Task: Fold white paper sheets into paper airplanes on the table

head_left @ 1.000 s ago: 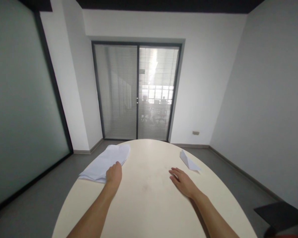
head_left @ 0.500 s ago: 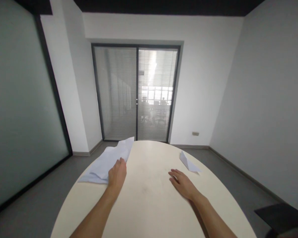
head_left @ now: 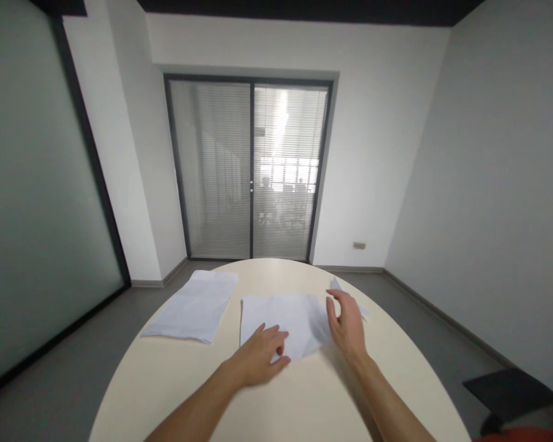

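Observation:
A single white sheet of paper (head_left: 281, 316) lies on the round cream table (head_left: 175, 380) in front of me. My left hand (head_left: 260, 356) rests on the sheet's near edge, fingers stretched flat on it. My right hand (head_left: 348, 322) stands edge-on at the sheet's right side, fingers apart and lightly curved, touching the paper. A stack of white sheets (head_left: 193, 305) lies to the left. A folded white paper shape (head_left: 338, 288) sits behind my right hand, mostly hidden by it.
The table's far rim (head_left: 276, 263) curves in front of a glass sliding door with blinds (head_left: 251, 169). A frosted glass wall stands at the left. A dark chair part (head_left: 507, 387) shows at the lower right.
My left hand has drawn one sheet off the stack and laid it at the table's middle. My right hand has moved up to the sheet's right edge.

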{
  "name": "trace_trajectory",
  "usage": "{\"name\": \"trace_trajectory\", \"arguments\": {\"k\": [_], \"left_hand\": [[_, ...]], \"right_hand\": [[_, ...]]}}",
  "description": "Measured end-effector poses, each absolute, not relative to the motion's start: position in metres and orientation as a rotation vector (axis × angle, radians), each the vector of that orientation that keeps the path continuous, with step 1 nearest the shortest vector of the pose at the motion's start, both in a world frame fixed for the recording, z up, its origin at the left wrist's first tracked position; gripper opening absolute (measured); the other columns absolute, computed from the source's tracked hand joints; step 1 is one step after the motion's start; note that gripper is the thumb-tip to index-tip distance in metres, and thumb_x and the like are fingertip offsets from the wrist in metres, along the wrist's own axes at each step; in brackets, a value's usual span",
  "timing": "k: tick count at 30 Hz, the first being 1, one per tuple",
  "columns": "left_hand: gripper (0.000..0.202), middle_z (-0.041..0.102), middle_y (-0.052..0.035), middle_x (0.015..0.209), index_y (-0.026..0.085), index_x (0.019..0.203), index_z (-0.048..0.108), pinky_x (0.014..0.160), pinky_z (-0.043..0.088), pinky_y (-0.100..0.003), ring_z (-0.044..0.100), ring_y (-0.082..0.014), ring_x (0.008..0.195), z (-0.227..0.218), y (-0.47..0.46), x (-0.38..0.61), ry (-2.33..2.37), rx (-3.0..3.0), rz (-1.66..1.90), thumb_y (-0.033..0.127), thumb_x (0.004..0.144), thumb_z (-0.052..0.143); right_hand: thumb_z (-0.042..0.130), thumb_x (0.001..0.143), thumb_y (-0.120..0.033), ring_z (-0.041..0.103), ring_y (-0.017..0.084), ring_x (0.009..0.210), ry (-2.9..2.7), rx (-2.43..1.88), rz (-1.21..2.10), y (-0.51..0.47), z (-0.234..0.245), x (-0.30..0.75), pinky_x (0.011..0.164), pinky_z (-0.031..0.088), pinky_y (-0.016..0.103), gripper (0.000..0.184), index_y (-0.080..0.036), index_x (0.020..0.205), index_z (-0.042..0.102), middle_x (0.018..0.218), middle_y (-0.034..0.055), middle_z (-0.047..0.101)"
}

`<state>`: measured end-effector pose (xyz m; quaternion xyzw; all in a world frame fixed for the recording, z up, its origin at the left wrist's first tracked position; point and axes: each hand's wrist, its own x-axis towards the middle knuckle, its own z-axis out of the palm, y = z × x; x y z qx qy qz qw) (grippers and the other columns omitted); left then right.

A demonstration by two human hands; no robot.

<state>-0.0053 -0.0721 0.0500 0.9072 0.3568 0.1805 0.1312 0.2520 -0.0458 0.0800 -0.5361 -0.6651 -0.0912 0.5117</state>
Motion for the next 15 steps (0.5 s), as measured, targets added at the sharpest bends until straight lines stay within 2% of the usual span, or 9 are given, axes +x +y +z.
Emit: {"name": "trace_trajectory", "arguments": {"k": [3, 6, 10, 13, 15], "left_hand": [[0.013, 0.062, -0.0047, 0.131, 0.021, 0.090, 0.062, 0.112, 0.032, -0.043, 0.049, -0.0242, 0.130, 0.055, -0.075, -0.003, 0.959, 2.641, 0.566, 0.028, 0.094, 0.052], [0.015, 0.067, -0.0040, 0.117, 0.021, 0.084, 0.063, 0.103, 0.041, -0.032, 0.059, -0.0195, 0.112, 0.061, -0.077, 0.000, 0.851, 2.688, 0.585, 0.022, 0.093, 0.051], [0.013, 0.068, -0.0033, 0.094, 0.021, 0.086, 0.063, 0.092, 0.047, -0.030, 0.062, -0.0185, 0.095, 0.061, -0.077, 0.003, 0.933, 2.709, 0.561, 0.022, 0.091, 0.050], [0.023, 0.068, -0.0078, 0.104, 0.018, 0.099, 0.063, 0.097, 0.046, -0.034, 0.060, -0.0213, 0.105, 0.051, -0.073, 0.005, 1.223, 2.607, 0.631, 0.024, 0.094, 0.042], [0.033, 0.059, -0.0124, 0.131, 0.016, 0.121, 0.059, 0.111, 0.035, -0.040, 0.048, -0.0258, 0.128, 0.043, -0.070, 0.005, 1.366, 2.559, 0.612, 0.026, 0.094, 0.043]], "right_hand": [[0.041, 0.099, -0.036, 0.057, 0.026, 0.111, -1.671, -1.204, -0.337, -0.057, 0.090, 0.232, 0.099, 0.042, 0.047, 0.029, -0.021, 0.113, 0.061, 0.114, 0.0104, 0.067], [0.038, 0.100, -0.033, 0.055, 0.024, 0.118, -1.923, -1.212, -0.185, -0.064, 0.080, 0.209, 0.102, 0.042, 0.043, 0.032, -0.022, 0.120, 0.061, 0.121, 0.0098, 0.066], [0.039, 0.099, -0.035, 0.038, 0.028, 0.140, -2.168, -1.517, 0.052, -0.064, 0.050, 0.189, 0.113, 0.031, 0.048, 0.044, -0.019, 0.137, 0.054, 0.145, 0.0116, 0.051], [0.039, 0.097, -0.041, 0.027, 0.032, 0.146, -2.271, -1.714, 0.222, -0.063, 0.039, 0.186, 0.117, 0.023, 0.053, 0.052, -0.021, 0.145, 0.046, 0.156, 0.0092, 0.038], [0.038, 0.097, -0.043, 0.023, 0.032, 0.147, -2.295, -1.749, 0.266, -0.064, 0.039, 0.186, 0.118, 0.019, 0.053, 0.055, -0.023, 0.148, 0.042, 0.158, 0.0078, 0.034]]}}
